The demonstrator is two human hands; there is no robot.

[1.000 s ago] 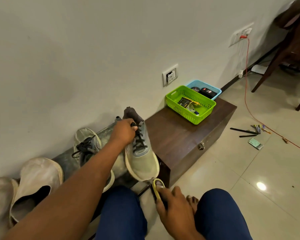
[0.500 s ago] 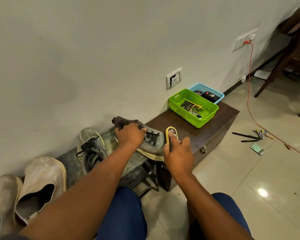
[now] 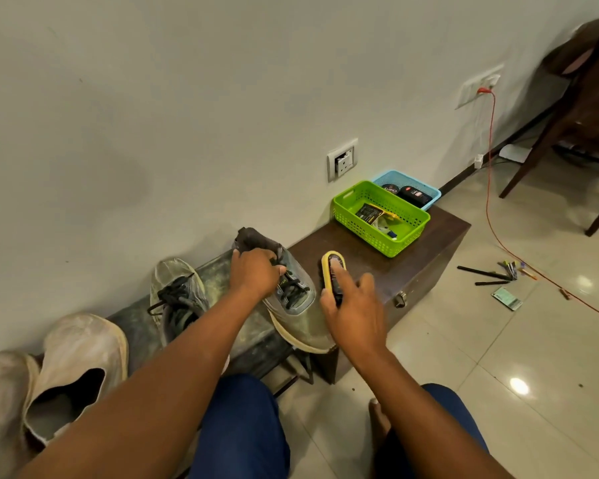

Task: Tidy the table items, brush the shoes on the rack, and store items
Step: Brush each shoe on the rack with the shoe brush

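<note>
Left hand (image 3: 256, 274): gripping the grey sneaker (image 3: 287, 295) at its collar and upper laces, fingers curling down over the tongue; the toe is pointing toward the person, the sole is resting on the shoe rack (image 3: 222, 305) and overhanging its right end.

Right hand (image 3: 353, 305): holding the yellow-edged brush (image 3: 332, 271), index finger lying straight along the brush's back, thumb and remaining fingers wrapping its sides. The brush is sitting just right of the sneaker's laces, close to its side; whether bristles are touching the shoe cannot be told.

Second grey sneaker (image 3: 177, 299): lying on the rack, left of the left hand's fingers.

Pair of pale slip-on shoes (image 3: 66, 361): sitting further left, well apart from both hands.

Brown wooden chest (image 3: 412, 267): standing beyond the right hand's fingers, carrying a green basket (image 3: 381, 216) and, behind it, a blue basket (image 3: 408, 188).

Pens (image 3: 491, 274): lying on the tiled floor, far right.
</note>
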